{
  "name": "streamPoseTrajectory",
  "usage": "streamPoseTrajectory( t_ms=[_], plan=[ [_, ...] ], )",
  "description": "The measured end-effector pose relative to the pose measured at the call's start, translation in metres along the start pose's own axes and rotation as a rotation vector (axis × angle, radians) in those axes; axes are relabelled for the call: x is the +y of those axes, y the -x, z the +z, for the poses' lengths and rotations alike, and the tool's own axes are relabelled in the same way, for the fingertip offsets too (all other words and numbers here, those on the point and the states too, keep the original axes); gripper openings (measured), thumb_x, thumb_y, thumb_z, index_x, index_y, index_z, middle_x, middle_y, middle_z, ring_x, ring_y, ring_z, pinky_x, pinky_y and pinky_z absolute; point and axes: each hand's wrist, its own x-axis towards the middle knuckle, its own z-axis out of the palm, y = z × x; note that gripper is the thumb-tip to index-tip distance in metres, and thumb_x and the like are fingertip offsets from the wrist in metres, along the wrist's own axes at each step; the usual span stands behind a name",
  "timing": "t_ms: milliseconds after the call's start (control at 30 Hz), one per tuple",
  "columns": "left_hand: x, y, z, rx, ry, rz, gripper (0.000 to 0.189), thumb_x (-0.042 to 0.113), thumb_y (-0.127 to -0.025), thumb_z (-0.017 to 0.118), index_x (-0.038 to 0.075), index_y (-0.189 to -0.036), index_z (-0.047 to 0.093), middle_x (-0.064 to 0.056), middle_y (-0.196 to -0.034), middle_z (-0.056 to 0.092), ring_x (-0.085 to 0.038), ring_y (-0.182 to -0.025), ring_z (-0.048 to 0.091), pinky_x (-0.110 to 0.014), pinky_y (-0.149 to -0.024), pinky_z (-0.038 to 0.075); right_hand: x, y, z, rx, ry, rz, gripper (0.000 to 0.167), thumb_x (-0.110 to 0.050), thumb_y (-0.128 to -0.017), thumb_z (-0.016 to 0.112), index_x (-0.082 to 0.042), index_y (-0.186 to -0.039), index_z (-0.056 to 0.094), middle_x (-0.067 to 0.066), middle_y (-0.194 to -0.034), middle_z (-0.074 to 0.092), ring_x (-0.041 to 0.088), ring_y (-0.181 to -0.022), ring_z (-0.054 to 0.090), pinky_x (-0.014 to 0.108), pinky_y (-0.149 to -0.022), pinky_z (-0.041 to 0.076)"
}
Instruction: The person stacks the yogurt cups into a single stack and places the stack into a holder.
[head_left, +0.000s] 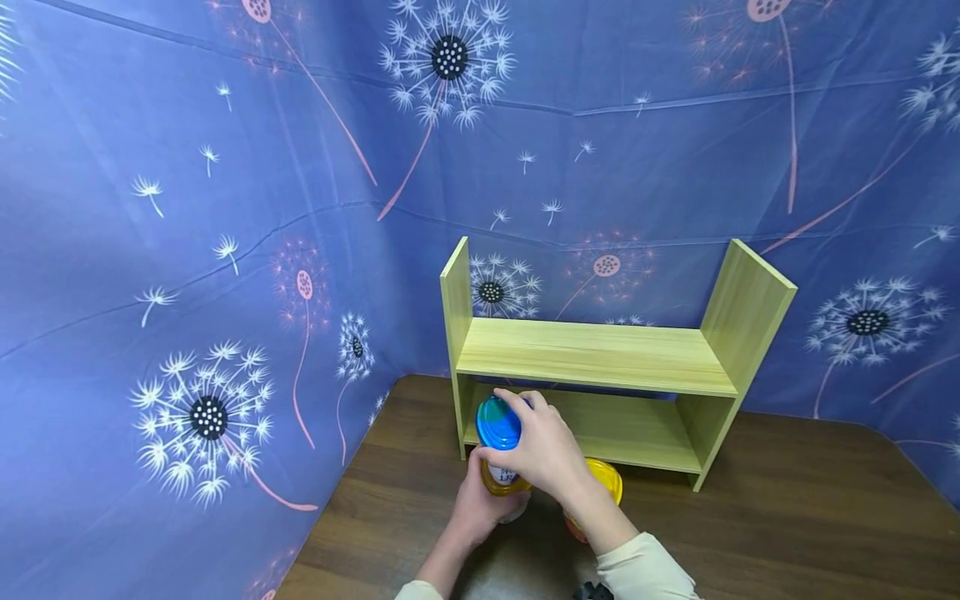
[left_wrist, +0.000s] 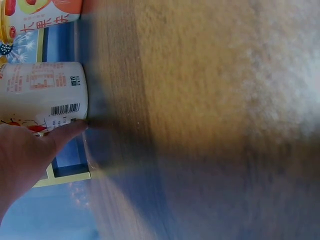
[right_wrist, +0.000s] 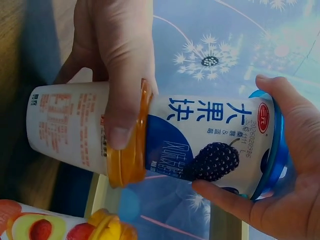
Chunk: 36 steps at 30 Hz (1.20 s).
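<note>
My left hand (head_left: 480, 504) grips a white yogurt cup with an orange lid (right_wrist: 128, 162), its thumb lying across the lid's edge. Base down against that lid is a second yogurt cup (right_wrist: 220, 120), with a blackberry picture and a blue lid (head_left: 497, 422). My right hand (head_left: 547, 446) holds this blue-lidded cup by its upper end, fingers and thumb around the rim. In the left wrist view, the lower cup's barcode side (left_wrist: 65, 108) shows above my fingertip. A yellow-lidded cup (head_left: 606, 477) stands beside the hands, partly behind my right forearm.
A pale wooden two-tier shelf (head_left: 592, 354) stands on the brown table (head_left: 810, 508) just beyond the hands. Blue dandelion-patterned cloth (head_left: 300, 167) hangs behind and at the left. A small black object (head_left: 592, 592) shows at the near edge beside my right sleeve.
</note>
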Motion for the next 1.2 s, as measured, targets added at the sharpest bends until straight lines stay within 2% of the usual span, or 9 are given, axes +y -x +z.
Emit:
streamPoseTrajectory(
  t_ms=[300, 500, 700, 833, 1000, 1200],
  plan=[
    [0.0, 0.0, 0.002, 0.016, 0.03, 0.023, 0.084, 0.022, -0.077, 0.088, 0.018, -0.143, 0.035, -0.006, -0.132, 0.057, -0.023, -0.117, 0.058, -0.042, -0.099, 0.048, 0.001, 0.0, 0.006, -0.01, 0.04, 0.016, 0.09, -0.063, -0.074, 0.081, -0.027, -0.15, 0.05, 0.012, -0.134, 0.053, 0.034, -0.107, 0.055, 0.049, -0.075, 0.058],
    [-0.001, 0.0, 0.001, 0.005, 0.042, 0.028, 0.086, 0.021, -0.079, 0.087, 0.021, -0.146, 0.034, -0.007, -0.137, 0.054, -0.025, -0.121, 0.056, -0.044, -0.102, 0.046, -0.001, 0.001, 0.006, -0.019, 0.066, 0.009, 0.092, -0.067, -0.074, 0.078, -0.028, -0.152, 0.047, 0.012, -0.137, 0.052, 0.033, -0.109, 0.055, 0.051, -0.073, 0.057],
    [-0.004, 0.002, 0.001, 0.007, -0.011, 0.022, 0.088, 0.024, -0.078, 0.087, 0.019, -0.147, 0.033, -0.007, -0.133, 0.057, -0.025, -0.118, 0.058, -0.045, -0.1, 0.047, 0.001, 0.004, 0.006, -0.024, 0.084, 0.003, 0.099, -0.077, -0.072, 0.073, -0.037, -0.155, 0.038, 0.011, -0.152, 0.042, 0.038, -0.126, 0.049, 0.058, -0.08, 0.056],
    [-0.007, 0.002, 0.002, 0.025, -0.054, 0.021, 0.092, 0.025, -0.077, 0.088, 0.015, -0.149, 0.032, -0.009, -0.132, 0.058, -0.026, -0.116, 0.059, -0.045, -0.098, 0.048, 0.006, 0.008, 0.003, 0.012, 0.074, -0.023, 0.097, -0.082, -0.075, 0.064, -0.039, -0.157, 0.034, 0.011, -0.158, 0.035, 0.041, -0.136, 0.043, 0.065, -0.088, 0.051],
    [-0.007, -0.002, 0.003, 0.066, -0.085, -0.011, 0.102, 0.032, -0.074, 0.09, 0.015, -0.153, 0.029, -0.01, -0.134, 0.057, -0.028, -0.119, 0.058, -0.05, -0.1, 0.047, 0.021, 0.013, -0.007, 0.112, 0.004, -0.051, 0.082, -0.07, -0.089, 0.061, -0.031, -0.157, 0.036, 0.012, -0.158, 0.037, 0.042, -0.138, 0.041, 0.071, -0.092, 0.045],
    [-0.007, -0.003, 0.005, 0.066, -0.083, -0.009, 0.103, 0.03, -0.074, 0.091, 0.014, -0.154, 0.028, -0.012, -0.141, 0.054, -0.032, -0.125, 0.056, -0.056, -0.106, 0.043, 0.052, 0.027, -0.019, 0.186, -0.024, -0.056, 0.067, -0.054, -0.096, 0.062, -0.022, -0.152, 0.044, 0.014, -0.149, 0.045, 0.04, -0.134, 0.044, 0.071, -0.093, 0.045]
  ],
)
